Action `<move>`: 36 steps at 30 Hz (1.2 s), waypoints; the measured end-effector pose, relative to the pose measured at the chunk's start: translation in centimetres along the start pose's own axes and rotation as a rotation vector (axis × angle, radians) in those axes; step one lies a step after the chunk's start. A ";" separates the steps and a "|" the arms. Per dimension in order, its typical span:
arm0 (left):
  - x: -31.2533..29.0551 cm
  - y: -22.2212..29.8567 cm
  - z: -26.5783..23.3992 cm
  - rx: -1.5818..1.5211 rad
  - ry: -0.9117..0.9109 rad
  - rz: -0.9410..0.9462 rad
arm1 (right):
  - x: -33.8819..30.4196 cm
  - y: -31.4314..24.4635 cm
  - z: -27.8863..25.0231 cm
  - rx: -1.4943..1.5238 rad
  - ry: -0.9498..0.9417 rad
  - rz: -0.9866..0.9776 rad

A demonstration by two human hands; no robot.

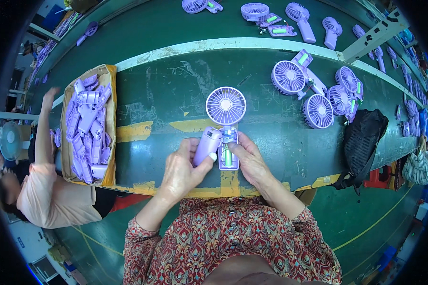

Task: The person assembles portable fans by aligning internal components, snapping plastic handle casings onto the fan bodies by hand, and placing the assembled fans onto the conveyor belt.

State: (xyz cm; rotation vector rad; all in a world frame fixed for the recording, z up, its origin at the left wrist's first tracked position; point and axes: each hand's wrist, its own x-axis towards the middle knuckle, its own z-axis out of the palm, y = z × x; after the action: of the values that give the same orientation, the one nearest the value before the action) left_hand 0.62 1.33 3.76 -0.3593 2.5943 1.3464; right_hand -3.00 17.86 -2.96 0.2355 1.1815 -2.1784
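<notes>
In front of me on the green bench lies a purple handheld fan [226,105], its round grille pointing away from me. The fan's open handle [228,164] shows a green battery cell and small inner parts. My right hand [253,159] grips the right side of this handle, the thumb over its upper part. Close beside it on the left, my left hand [181,166] holds a purple handle cover [207,146], tilted, its smooth outer side showing. Whether cover and handle touch, I cannot tell.
A cardboard box [111,123] of purple covers stands to the left. Several opened fans [317,111] lie at the right, near a black mesh bag [364,135]. More fans [299,19] lie beyond a pale rail [199,43]. A person [57,194] sits at far left.
</notes>
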 end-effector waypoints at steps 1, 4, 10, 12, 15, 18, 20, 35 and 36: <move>-0.1 0.2 0.6 -0.018 -0.001 0.040 | 0.0 0.1 0.0 -0.033 0.016 -0.012; 0.0 0.1 1.9 0.072 0.024 0.139 | -0.2 0.0 0.3 -0.043 -0.004 -0.031; 0.3 0.2 3.0 0.176 0.057 0.171 | -0.3 0.0 0.2 -0.031 -0.028 -0.002; 0.3 0.4 3.0 0.209 0.060 0.190 | -0.4 -0.5 0.3 0.043 -0.057 0.030; 0.1 0.4 3.1 0.263 0.073 0.207 | -0.6 -1.1 0.4 0.139 -0.124 0.071; 0.1 0.4 3.2 0.292 0.087 0.225 | -0.8 -1.4 0.4 0.123 -0.194 0.076; 0.1 0.3 3.2 0.300 0.090 0.242 | -0.8 -1.4 0.3 0.085 -0.228 0.076; -0.1 -0.6 3.1 0.380 0.052 0.353 | -1.1 -1.5 0.6 -0.424 -0.203 0.002; -0.1 -0.7 2.9 0.352 0.042 0.341 | -1.0 -1.3 0.5 -0.423 -0.200 -0.004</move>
State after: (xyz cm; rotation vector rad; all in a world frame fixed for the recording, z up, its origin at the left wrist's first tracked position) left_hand 1.05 3.34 1.64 0.1178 2.9514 0.9375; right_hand -2.97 18.40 -1.35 -0.1616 1.4845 -1.8479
